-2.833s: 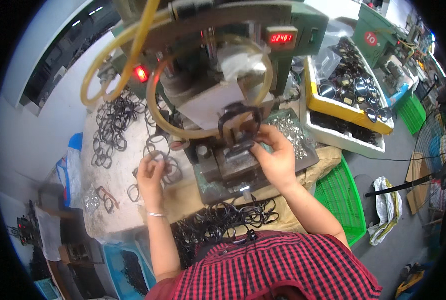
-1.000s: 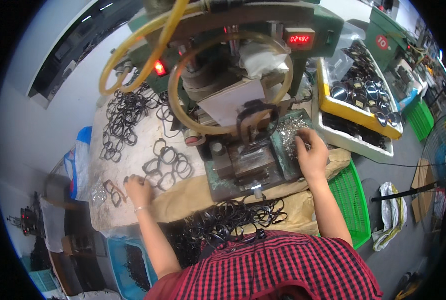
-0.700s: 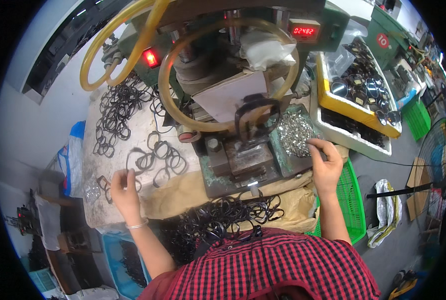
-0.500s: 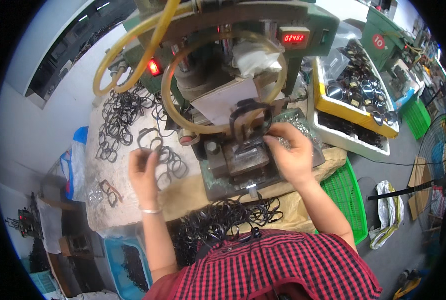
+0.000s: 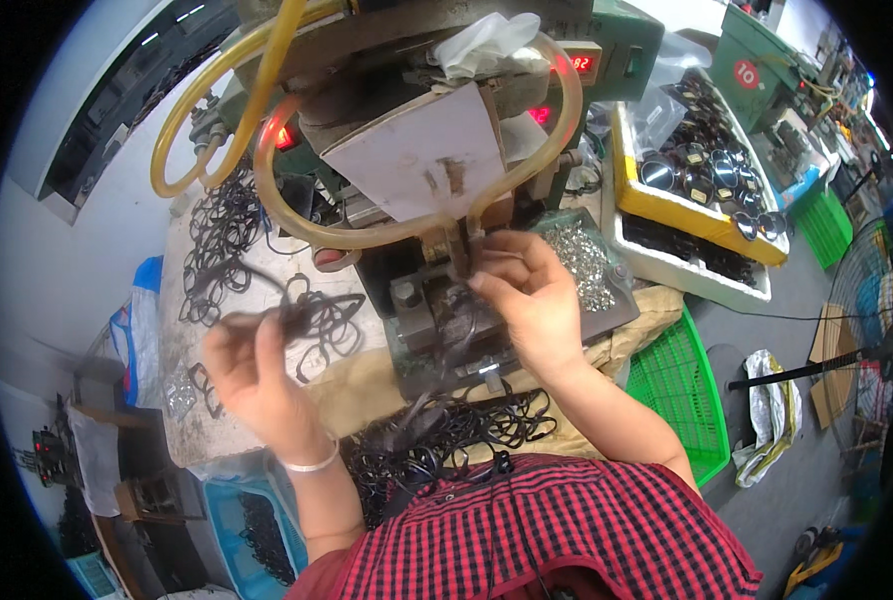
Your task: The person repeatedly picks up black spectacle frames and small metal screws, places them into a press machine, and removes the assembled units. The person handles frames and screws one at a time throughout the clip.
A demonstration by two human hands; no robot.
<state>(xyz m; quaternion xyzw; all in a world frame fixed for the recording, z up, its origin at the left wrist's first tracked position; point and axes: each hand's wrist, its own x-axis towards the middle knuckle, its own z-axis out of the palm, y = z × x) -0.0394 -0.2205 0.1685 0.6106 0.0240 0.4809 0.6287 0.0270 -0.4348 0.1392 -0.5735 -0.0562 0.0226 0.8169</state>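
My left hand (image 5: 255, 375) is raised over the bench at lower left, pinching a black spectacle frame (image 5: 312, 315) that shows blurred. My right hand (image 5: 527, 295) reaches to the fixture (image 5: 452, 320) of the green press machine (image 5: 447, 150), its fingertips closed on a small dark part right under the press head; what it pinches is too small to name. A heap of small silver metal pieces (image 5: 579, 262) lies in the tray just right of that hand.
Loose black frames (image 5: 222, 240) cover the white bench at left. More black frames (image 5: 447, 435) pile near my lap. Yellow hoses (image 5: 267, 190) loop around the machine. A yellow tray with lenses (image 5: 702, 165) stands at right, a green crate (image 5: 672, 385) below it.
The view has drawn closer to the machine. My left hand has picked a black frame off the bench and lifted it. My right hand stays at the fixture under the press head.
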